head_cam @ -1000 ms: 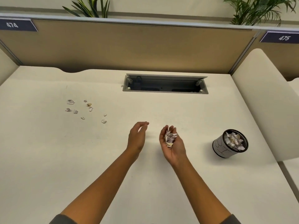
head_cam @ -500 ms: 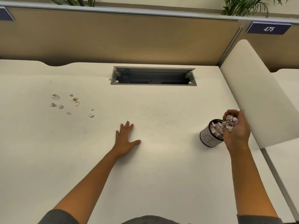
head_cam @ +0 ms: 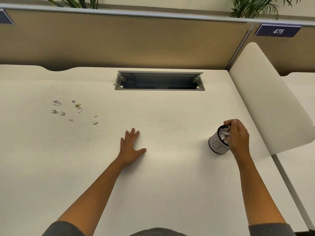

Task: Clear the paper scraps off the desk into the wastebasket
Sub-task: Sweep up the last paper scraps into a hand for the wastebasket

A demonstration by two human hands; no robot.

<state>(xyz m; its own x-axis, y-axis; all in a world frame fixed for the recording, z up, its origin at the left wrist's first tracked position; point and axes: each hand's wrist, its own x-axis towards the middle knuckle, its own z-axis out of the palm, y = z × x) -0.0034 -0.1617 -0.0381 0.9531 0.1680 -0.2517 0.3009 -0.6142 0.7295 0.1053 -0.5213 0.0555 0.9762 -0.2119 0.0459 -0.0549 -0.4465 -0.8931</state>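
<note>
Several small paper scraps lie scattered on the cream desk at the left. A small white wastebasket with black rims stands at the right, heaped with crumpled paper scraps. My right hand hangs palm down over its mouth, fingers curled round scraps at the rim; the hand hides part of the basket. My left hand rests flat on the desk near the middle, fingers spread, holding nothing.
A grey cable tray opening is sunk into the desk at the back. A tan partition runs behind it. A rounded cream side divider rises just right of the wastebasket.
My right hand carried the handful of scraps right to the wastebasket and turned palm down over it. My left hand dropped flat onto the desk and has stayed there.
</note>
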